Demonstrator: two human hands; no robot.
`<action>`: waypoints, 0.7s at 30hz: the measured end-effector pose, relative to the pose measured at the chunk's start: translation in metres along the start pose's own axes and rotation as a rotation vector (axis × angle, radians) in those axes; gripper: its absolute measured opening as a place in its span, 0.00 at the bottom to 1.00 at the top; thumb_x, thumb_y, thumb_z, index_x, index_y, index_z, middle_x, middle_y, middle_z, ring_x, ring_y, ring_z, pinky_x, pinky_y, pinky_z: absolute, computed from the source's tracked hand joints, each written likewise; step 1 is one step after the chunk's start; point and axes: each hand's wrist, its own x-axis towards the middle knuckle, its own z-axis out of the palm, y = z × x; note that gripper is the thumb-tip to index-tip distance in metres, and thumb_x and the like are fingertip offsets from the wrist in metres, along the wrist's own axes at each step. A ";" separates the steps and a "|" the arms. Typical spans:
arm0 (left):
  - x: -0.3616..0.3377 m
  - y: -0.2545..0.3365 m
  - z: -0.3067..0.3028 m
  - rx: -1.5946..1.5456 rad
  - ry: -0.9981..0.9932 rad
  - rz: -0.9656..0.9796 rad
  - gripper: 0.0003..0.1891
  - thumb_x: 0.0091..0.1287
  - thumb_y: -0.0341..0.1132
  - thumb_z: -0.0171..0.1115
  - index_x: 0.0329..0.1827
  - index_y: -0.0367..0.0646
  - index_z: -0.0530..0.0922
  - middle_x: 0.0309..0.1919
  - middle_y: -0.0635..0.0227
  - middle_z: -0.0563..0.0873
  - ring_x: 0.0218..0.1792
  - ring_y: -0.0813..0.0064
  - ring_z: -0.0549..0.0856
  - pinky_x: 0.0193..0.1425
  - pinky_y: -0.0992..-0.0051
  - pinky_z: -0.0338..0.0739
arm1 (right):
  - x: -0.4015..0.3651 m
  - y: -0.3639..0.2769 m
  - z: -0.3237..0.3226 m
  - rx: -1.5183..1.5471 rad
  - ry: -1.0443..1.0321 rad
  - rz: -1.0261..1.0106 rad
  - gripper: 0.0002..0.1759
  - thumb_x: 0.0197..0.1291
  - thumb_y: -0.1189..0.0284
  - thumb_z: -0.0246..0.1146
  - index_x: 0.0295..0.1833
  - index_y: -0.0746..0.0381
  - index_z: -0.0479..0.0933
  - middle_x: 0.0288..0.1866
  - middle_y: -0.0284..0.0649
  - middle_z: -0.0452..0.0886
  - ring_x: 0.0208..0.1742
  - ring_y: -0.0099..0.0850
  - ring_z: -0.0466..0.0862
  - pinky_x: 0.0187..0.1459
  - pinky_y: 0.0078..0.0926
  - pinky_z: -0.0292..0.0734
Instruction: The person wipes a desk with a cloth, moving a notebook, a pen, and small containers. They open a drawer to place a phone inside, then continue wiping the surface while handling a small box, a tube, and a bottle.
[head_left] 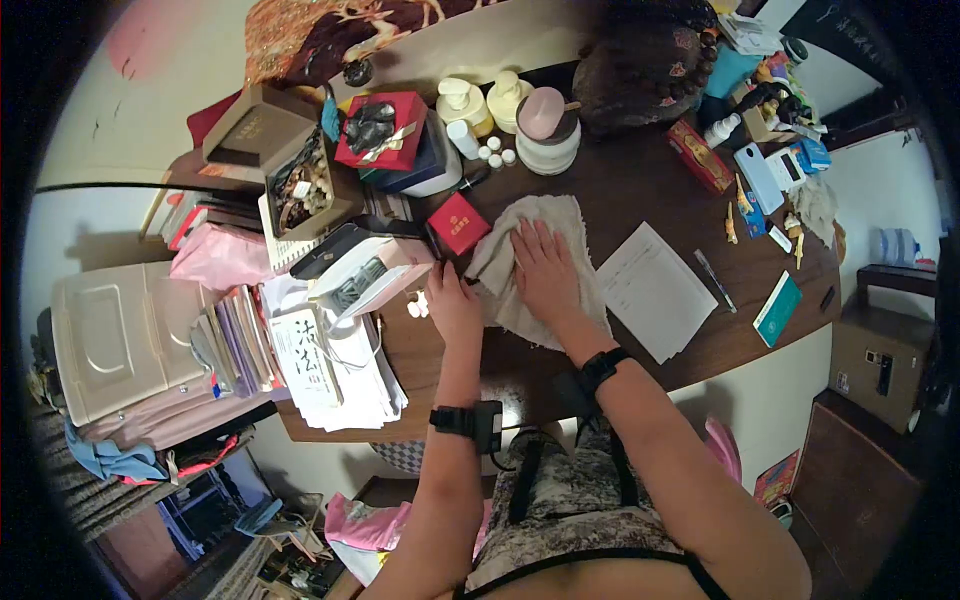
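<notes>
My right hand (545, 275) lies flat on a beige cloth (575, 222), its fingers stretched out over the fabric. The cloth is spread on the dark wooden table (640, 205), with creased edges. To the left, my left hand (455, 303) rests at the cloth's left edge, fingers extended forward and apart, with nothing seen in them. Just beyond its fingertips sits a small red box (458, 223). Beside that hand are small white pieces (418, 304) and an open paper bag (368, 278). Right of the cloth lie written paper sheets (655, 290).
White bottles (462, 105) and a round jar (548, 150) stand at the back. Left are an open box of small items (303, 190) and stacked books (308, 355). A pen (715, 281), a green booklet (778, 308) and a phone (759, 178) lie right.
</notes>
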 end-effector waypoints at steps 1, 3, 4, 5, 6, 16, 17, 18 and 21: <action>0.002 -0.001 -0.002 -0.010 0.006 -0.022 0.19 0.58 0.27 0.62 0.54 0.37 0.77 0.56 0.48 0.77 0.57 0.45 0.75 0.61 0.54 0.71 | 0.000 0.001 0.001 -0.006 0.001 -0.007 0.30 0.61 0.65 0.56 0.70 0.60 0.66 0.76 0.41 0.61 0.77 0.39 0.59 0.75 0.44 0.49; 0.003 -0.005 -0.005 -0.027 0.015 -0.060 0.14 0.57 0.27 0.62 0.48 0.38 0.79 0.50 0.51 0.79 0.52 0.48 0.78 0.56 0.55 0.73 | -0.002 0.001 0.004 -0.015 0.005 -0.014 0.31 0.61 0.65 0.56 0.70 0.60 0.66 0.76 0.42 0.61 0.76 0.39 0.59 0.75 0.44 0.50; 0.002 -0.009 -0.005 -0.055 0.016 -0.079 0.13 0.57 0.27 0.62 0.46 0.38 0.80 0.49 0.51 0.80 0.50 0.49 0.79 0.55 0.56 0.74 | -0.006 0.001 0.006 -0.017 -0.005 -0.010 0.31 0.61 0.66 0.56 0.70 0.61 0.66 0.75 0.42 0.62 0.76 0.40 0.59 0.75 0.45 0.50; 0.003 -0.012 -0.004 -0.083 0.018 -0.097 0.12 0.57 0.26 0.62 0.44 0.38 0.80 0.47 0.51 0.80 0.48 0.49 0.80 0.54 0.57 0.74 | -0.010 0.000 0.007 -0.019 -0.013 -0.005 0.31 0.61 0.66 0.56 0.70 0.61 0.66 0.75 0.42 0.62 0.76 0.40 0.59 0.75 0.45 0.50; 0.004 -0.014 -0.005 -0.110 0.020 -0.113 0.10 0.57 0.25 0.62 0.42 0.37 0.80 0.46 0.51 0.80 0.47 0.50 0.81 0.53 0.58 0.74 | -0.013 -0.001 0.005 -0.021 -0.020 0.000 0.31 0.61 0.66 0.56 0.70 0.61 0.66 0.75 0.43 0.62 0.76 0.40 0.59 0.75 0.45 0.51; 0.010 0.013 -0.012 -0.270 -0.008 -0.050 0.27 0.57 0.29 0.63 0.61 0.38 0.68 0.56 0.44 0.73 0.55 0.43 0.76 0.60 0.54 0.72 | -0.081 -0.028 -0.007 0.032 -0.139 -0.081 0.28 0.62 0.66 0.55 0.68 0.59 0.68 0.75 0.43 0.62 0.76 0.42 0.59 0.74 0.49 0.51; 0.018 0.015 -0.002 -0.225 0.016 -0.022 0.31 0.57 0.31 0.63 0.65 0.38 0.65 0.59 0.41 0.70 0.57 0.41 0.74 0.63 0.54 0.70 | -0.079 -0.029 -0.008 0.016 -0.150 -0.072 0.28 0.62 0.66 0.56 0.68 0.59 0.68 0.75 0.43 0.62 0.76 0.42 0.59 0.74 0.50 0.51; 0.025 0.016 0.007 -0.178 0.038 0.005 0.35 0.58 0.32 0.64 0.69 0.38 0.61 0.62 0.38 0.68 0.59 0.39 0.73 0.65 0.53 0.68 | -0.076 -0.030 -0.009 0.002 -0.162 -0.062 0.28 0.62 0.65 0.56 0.68 0.59 0.69 0.75 0.43 0.62 0.76 0.42 0.58 0.74 0.50 0.51; 0.047 0.044 0.019 -0.101 0.059 -0.179 0.45 0.56 0.41 0.68 0.74 0.38 0.53 0.67 0.34 0.62 0.63 0.37 0.69 0.67 0.50 0.65 | -0.060 -0.035 -0.024 0.075 -0.120 -0.001 0.29 0.60 0.64 0.58 0.68 0.59 0.69 0.76 0.44 0.61 0.77 0.42 0.57 0.74 0.52 0.49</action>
